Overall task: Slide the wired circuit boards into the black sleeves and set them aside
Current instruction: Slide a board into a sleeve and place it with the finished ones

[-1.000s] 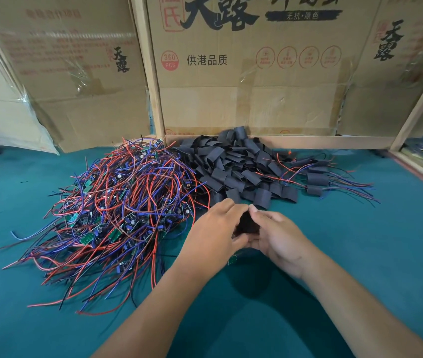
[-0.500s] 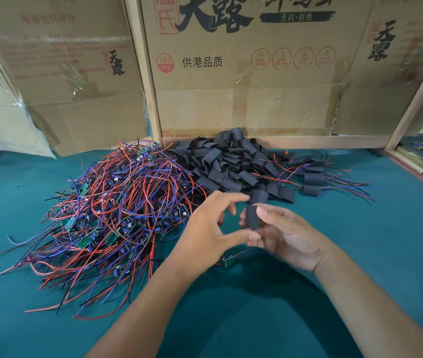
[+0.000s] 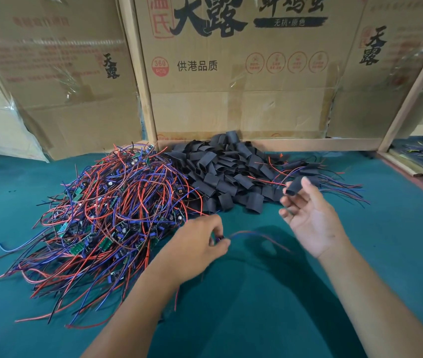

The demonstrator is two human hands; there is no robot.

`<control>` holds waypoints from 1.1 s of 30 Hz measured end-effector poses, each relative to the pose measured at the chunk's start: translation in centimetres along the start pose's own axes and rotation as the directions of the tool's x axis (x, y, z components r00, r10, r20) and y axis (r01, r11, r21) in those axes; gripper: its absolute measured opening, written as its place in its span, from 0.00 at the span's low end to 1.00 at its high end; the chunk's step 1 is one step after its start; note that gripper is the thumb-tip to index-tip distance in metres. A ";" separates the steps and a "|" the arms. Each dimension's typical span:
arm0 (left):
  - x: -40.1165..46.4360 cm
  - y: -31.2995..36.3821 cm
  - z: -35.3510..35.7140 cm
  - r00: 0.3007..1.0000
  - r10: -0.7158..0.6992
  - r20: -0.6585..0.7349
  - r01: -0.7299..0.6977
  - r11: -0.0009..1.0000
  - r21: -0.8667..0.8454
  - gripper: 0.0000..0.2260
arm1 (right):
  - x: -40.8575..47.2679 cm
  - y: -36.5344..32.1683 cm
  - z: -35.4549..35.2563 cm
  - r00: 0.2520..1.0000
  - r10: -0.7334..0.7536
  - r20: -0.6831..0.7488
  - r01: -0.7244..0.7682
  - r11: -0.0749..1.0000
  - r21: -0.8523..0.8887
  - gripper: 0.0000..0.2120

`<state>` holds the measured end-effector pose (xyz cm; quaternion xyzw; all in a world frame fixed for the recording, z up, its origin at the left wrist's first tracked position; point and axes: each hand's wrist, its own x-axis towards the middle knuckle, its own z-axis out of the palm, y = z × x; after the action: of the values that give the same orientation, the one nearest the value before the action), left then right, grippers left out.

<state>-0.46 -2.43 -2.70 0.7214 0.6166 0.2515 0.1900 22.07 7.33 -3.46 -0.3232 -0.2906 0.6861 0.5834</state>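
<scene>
While the right hand pinches a black sleeve above the green surface, the left hand pinches a wired circuit board; its trailing leads could snag the wire pile and misalign the insertion

On the desk before me the heap of wired boards lies at the left, the pile of sleeves just right of it, some finished pieces further right, and cartons stand behind all of them.
</scene>
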 end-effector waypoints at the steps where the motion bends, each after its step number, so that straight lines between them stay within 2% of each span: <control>1: 0.1 0.0 -0.1 0.997 -0.051 -0.061 0.046 0.996 -0.083 0.10 | 0.1 -0.3 -0.2 0.999 -0.033 -0.032 0.034 0.999 0.027 0.10; 3: 0.2 0.1 -0.1 0.981 -0.136 -0.140 0.101 0.968 -0.230 0.12 | 0.2 -1.1 -0.6 0.996 -0.078 -0.042 0.081 0.993 0.084 0.10; 4: 0.2 0.2 0.0 0.973 -0.161 -0.164 0.110 0.952 -0.286 0.13 | 0.2 -1.3 -0.8 0.996 -0.088 -0.003 0.087 0.990 0.114 0.11; 6: 0.3 0.3 -0.2 0.957 -0.184 -0.225 0.097 0.933 -0.347 0.15 | -0.5 -1.7 -0.5 0.981 -0.062 0.183 0.043 0.994 0.103 0.11; 7: 0.4 0.4 -0.3 0.946 -0.182 -0.268 0.080 0.933 -0.351 0.15 | -0.9 -1.8 -0.2 0.954 -0.025 0.299 0.005 0.998 0.066 0.11; 9: 0.4 0.6 -0.3 0.925 -0.167 -0.342 0.046 0.941 -0.336 0.17 | -1.5 -0.9 0.2 0.875 0.075 0.478 -0.046 0.996 -0.071 0.19; 11: 0.4 0.9 -0.3 0.917 -0.116 -0.382 -0.003 0.955 -0.296 0.18 | -2.1 0.3 1.0 0.814 0.149 0.562 -0.043 0.980 -0.196 0.23; 15: 0.3 1.2 -0.1 0.920 -0.012 -0.391 -0.065 0.981 -0.184 0.16 | -2.7 1.3 1.9 0.832 0.148 0.534 -0.033 0.975 -0.220 0.23; 21: 0.3 1.1 0.2 0.918 -0.017 -0.397 -0.072 0.976 -0.207 0.16 | -2.8 1.0 1.9 0.853 0.249 0.459 -0.122 0.949 -0.289 0.31; 26: 0.2 1.4 0.2 0.921 -0.029 -0.389 -0.074 0.966 -0.247 0.16 | -2.7 0.7 1.7 0.810 0.188 0.555 -0.087 0.975 -0.203 0.20; 33: 0.0 1.8 0.1 0.939 -0.034 -0.343 -0.055 0.967 -0.247 0.16 | -2.5 1.1 2.0 0.851 0.149 0.503 -0.060 0.980 -0.189 0.23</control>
<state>0.99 -2.70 -1.75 0.6394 0.5992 0.4514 0.1684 20.07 4.63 -2.84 -0.1912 -0.4740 0.7515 0.4172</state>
